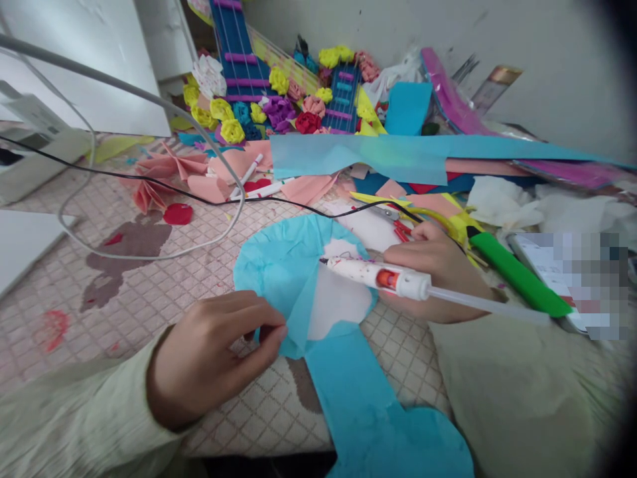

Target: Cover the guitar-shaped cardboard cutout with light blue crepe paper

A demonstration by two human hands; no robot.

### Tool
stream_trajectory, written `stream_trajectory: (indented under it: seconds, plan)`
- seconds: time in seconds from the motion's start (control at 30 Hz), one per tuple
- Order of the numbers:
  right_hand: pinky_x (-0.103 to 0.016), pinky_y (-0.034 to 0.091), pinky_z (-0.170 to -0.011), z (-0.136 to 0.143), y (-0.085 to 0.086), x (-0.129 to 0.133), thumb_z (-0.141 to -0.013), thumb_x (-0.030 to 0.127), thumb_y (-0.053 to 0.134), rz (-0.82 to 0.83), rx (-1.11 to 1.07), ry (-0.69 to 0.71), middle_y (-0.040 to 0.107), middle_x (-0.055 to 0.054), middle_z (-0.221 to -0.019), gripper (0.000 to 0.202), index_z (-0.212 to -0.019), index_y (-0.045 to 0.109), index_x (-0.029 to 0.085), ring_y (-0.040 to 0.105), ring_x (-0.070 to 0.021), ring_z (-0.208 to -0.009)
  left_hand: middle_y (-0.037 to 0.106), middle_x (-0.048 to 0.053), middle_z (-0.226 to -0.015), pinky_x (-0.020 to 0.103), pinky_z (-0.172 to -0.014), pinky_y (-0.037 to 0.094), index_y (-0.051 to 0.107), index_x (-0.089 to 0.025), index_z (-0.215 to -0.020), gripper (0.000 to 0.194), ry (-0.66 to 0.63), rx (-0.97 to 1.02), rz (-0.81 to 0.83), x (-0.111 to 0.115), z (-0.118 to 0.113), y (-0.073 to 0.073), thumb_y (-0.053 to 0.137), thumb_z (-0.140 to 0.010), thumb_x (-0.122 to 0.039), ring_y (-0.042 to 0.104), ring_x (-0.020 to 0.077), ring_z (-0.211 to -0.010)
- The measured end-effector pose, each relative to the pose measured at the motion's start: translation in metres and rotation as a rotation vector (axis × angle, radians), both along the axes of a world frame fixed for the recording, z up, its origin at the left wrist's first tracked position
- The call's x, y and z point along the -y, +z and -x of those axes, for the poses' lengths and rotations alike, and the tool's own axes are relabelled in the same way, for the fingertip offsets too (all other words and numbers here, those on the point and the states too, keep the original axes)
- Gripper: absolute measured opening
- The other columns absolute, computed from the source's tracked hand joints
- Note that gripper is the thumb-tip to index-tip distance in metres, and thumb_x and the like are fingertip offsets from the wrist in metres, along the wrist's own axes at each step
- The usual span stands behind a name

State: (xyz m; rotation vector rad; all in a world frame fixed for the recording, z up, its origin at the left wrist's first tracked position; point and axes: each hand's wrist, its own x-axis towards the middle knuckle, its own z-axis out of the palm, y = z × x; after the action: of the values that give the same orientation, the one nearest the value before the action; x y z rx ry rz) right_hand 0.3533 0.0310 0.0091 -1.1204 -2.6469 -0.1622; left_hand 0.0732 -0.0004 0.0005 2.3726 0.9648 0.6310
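My right hand (442, 272) is wrapped around a white hot glue gun (358, 271), whose dark nozzle points left over a round piece. A translucent glue stick (478, 302) sticks out of the gun's back. Light-blue paper (273, 265) covers most of the round piece, while a white patch (338, 299) shows bare at its right. My left hand (213, 352) pinches the paper's lower left edge between thumb and fingers. From the round piece a blue strip (353, 378) runs down to a wider rounded end (438, 438).
Across the back lie crumpled paper flowers (279, 113) and two blue guitar-like shapes with strings. A black cable (199, 198) crosses behind the round piece; a white cable (239, 206) loops at left. A green utility knife (517, 272) and a phone (562, 279) lie at right.
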Motion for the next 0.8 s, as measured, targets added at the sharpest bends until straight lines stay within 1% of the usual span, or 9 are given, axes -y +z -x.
stream_trajectory:
  seconds: [0.1,0.2,0.37,0.5,0.6,0.7,0.73,0.8]
  plan:
    - [-0.032,0.024,-0.062,0.002,0.001,0.000,-0.077,0.031,0.050,-0.003,0.028,-0.010,0.046,0.004,-0.048,0.025,-0.056,0.045,0.019,0.031,-0.0100,-0.047,0.056,-0.003,-0.063,0.020,-0.057,0.040,0.060,-0.018,-0.076,0.011,0.026,0.015,0.013,0.001,0.000,-0.001,0.051,-0.083,-0.015,0.050,0.0070,-0.057]
    - [-0.032,0.024,-0.061,0.005,0.002,0.001,-0.077,0.030,0.048,-0.007,0.040,-0.028,0.043,0.005,-0.047,0.028,-0.053,0.043,0.018,0.030,-0.0090,-0.046,0.056,-0.003,-0.062,0.020,-0.057,0.040,0.060,-0.017,-0.076,0.012,0.043,0.033,0.026,0.002,-0.002,-0.001,0.051,-0.083,-0.015,0.049,0.0069,-0.057]
    - [-0.033,0.023,-0.063,0.008,0.004,0.005,-0.078,0.029,0.049,0.003,0.076,-0.059,0.043,0.004,-0.048,0.028,-0.054,0.040,0.019,0.030,-0.0095,-0.046,0.056,-0.003,-0.062,0.021,-0.057,0.040,0.060,-0.018,-0.075,0.013,0.046,0.051,0.043,0.002,-0.002,-0.001,0.050,-0.084,-0.015,0.049,0.0076,-0.057]
    - [-0.034,0.025,-0.062,0.004,0.010,0.011,-0.076,0.029,0.052,0.063,-0.022,-0.070,0.040,0.004,-0.048,0.027,-0.057,0.036,0.020,0.031,-0.0101,-0.046,0.056,-0.003,-0.064,0.020,-0.058,0.040,0.060,-0.018,-0.076,0.013,0.052,0.052,0.084,0.002,-0.001,0.000,0.050,-0.084,-0.016,0.050,0.0071,-0.058]
    - [-0.033,0.026,-0.059,-0.002,0.016,0.016,-0.078,0.026,0.051,0.121,-0.074,0.021,0.036,0.006,-0.049,0.027,-0.058,0.033,0.021,0.028,-0.0106,-0.046,0.056,-0.004,-0.063,0.018,-0.057,0.039,0.060,-0.017,-0.075,0.013,0.063,0.042,0.093,0.001,-0.001,0.000,0.050,-0.083,-0.015,0.049,0.0057,-0.056]
    - [-0.032,0.026,-0.057,-0.007,0.018,0.021,-0.085,0.030,0.044,0.151,-0.158,0.125,0.029,0.006,-0.053,0.027,-0.062,0.035,0.022,0.025,-0.0117,-0.047,0.056,-0.005,-0.062,0.017,-0.057,0.038,0.061,-0.017,-0.074,0.014,0.070,0.022,0.093,0.001,-0.002,0.000,0.050,-0.082,-0.014,0.048,0.0049,-0.056]
    - [-0.033,0.026,-0.058,-0.007,0.018,0.023,-0.087,0.030,0.041,0.173,-0.174,0.153,0.029,0.006,-0.054,0.026,-0.063,0.036,0.022,0.026,-0.0120,-0.048,0.056,-0.005,-0.061,0.017,-0.057,0.038,0.061,-0.017,-0.074,0.014,0.069,0.017,0.097,0.001,-0.002,0.000,0.050,-0.082,-0.014,0.048,0.0048,-0.056]
    - [-0.034,0.027,-0.060,-0.007,0.015,0.025,-0.091,0.024,0.034,0.229,-0.155,0.186,0.033,0.005,-0.056,0.025,-0.066,0.038,0.021,0.031,-0.0122,-0.049,0.055,-0.005,-0.061,0.017,-0.057,0.038,0.061,-0.017,-0.074,0.014,0.065,0.009,0.109,0.001,-0.002,0.000,0.050,-0.082,-0.014,0.048,0.0047,-0.056]
